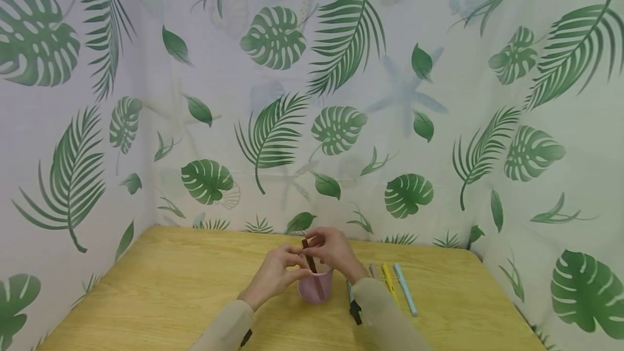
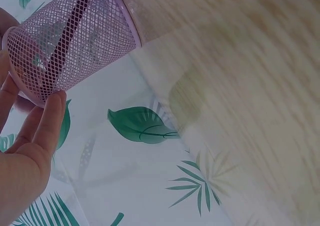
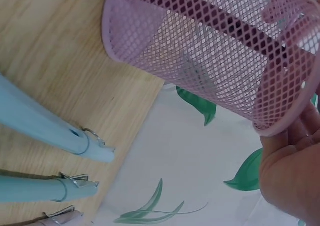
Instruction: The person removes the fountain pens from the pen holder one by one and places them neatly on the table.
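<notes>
A pink mesh pen holder [image 1: 314, 290] stands upright on the wooden table, between my two hands. Inside it leans a dark brown pen [image 1: 309, 256], which shows through the mesh in both wrist views. My right hand [image 1: 333, 251] pinches the pen's upper end above the rim. From the left, my left hand [image 1: 277, 271] holds the holder at its rim, thumb low and fingers near the pen's top. In the left wrist view, fingertips touch the rim [image 2: 25, 91]. The exact contact of the other fingers is partly hidden.
Right of the holder lie a light blue pen [image 1: 405, 288], a yellow pen [image 1: 389, 279] and a greyish-pink pen [image 1: 373, 270]. A teal pen [image 3: 40, 188] is partly covered by my right arm in the head view. Leaf-patterned cloth [image 1: 302, 199] hangs behind the table.
</notes>
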`<state>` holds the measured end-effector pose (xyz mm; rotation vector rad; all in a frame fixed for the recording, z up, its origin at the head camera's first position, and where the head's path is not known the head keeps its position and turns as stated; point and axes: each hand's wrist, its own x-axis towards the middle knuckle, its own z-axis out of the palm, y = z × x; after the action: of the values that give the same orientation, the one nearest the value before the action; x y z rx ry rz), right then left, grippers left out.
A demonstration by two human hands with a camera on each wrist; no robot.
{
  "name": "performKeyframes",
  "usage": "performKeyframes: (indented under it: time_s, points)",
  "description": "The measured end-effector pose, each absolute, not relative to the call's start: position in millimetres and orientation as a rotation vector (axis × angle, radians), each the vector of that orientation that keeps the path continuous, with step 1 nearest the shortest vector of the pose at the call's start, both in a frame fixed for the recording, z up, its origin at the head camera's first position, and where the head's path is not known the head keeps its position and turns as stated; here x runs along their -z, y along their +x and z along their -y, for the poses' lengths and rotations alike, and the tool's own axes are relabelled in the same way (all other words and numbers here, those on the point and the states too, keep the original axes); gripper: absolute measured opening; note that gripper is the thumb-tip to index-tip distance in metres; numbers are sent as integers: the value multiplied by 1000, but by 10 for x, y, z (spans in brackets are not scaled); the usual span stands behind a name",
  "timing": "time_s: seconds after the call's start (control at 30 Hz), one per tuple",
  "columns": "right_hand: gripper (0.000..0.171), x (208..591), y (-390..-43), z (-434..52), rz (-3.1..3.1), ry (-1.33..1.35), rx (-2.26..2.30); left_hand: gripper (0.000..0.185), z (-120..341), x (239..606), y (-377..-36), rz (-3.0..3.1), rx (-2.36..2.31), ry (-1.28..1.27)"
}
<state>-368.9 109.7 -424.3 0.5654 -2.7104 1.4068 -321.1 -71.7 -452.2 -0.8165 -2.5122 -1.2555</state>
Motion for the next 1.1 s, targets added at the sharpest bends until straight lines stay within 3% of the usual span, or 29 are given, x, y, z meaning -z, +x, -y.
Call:
performKeyframes:
  time_s: [0.3, 0.73, 1.1]
  points:
    - [19, 4243, -3695, -1143, 2674, 584, -1456, 12, 724, 4528, -3224, 2509, 1239, -810]
    - [26, 4242, -3648, -1287, 2433, 562, -1831, 13, 703, 4515, -3184, 2498, 1189, -803]
    - [27, 4215, -3716, -1339, 2136, 384, -2139, 13, 706, 4508, -3185, 2504, 1235, -782]
